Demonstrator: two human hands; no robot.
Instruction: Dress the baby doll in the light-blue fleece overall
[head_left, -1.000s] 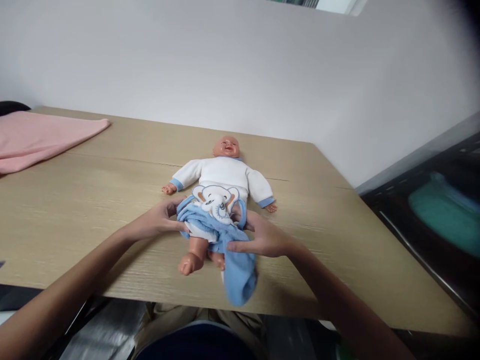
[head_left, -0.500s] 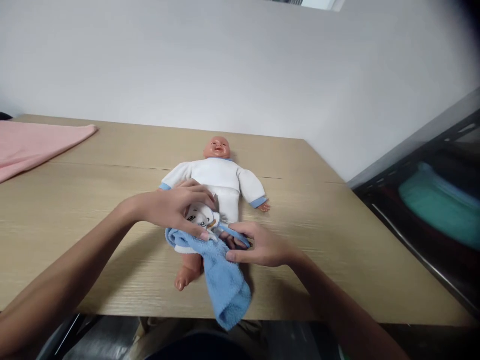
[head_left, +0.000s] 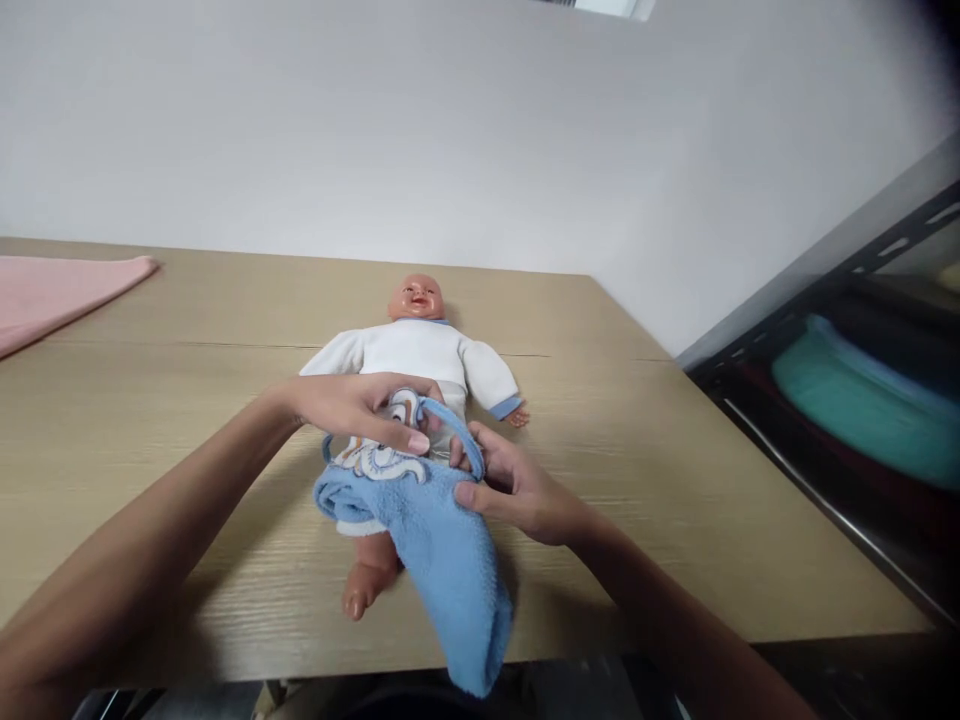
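A baby doll [head_left: 417,298] lies on its back on the table, its head toward the wall, in a white long-sleeved top with blue cuffs. Blue fleecy overalls [head_left: 450,560] with a white appliqué bib and straps cover its lower body. One bare foot sticks out below them, while the other trouser leg hangs toward the table's front edge. My left hand [head_left: 367,412] grips the bib, thumb in front and fingers behind it. With its fingers under a strap, my right hand [head_left: 525,488] pinches the side of the overalls. The doll's other foot is hidden.
A pink cloth [head_left: 67,295] lies at the left of the wooden table [head_left: 637,440]. Behind stands a pale wall [head_left: 420,130]. To the right, a dark metal rack [head_left: 825,290] holds a folded teal cloth [head_left: 855,400].
The bib has been lifted and tilted up, showing more of its appliqué, and a strap now arches higher. The trouser leg reaches closer to me. The view has shifted slightly right.
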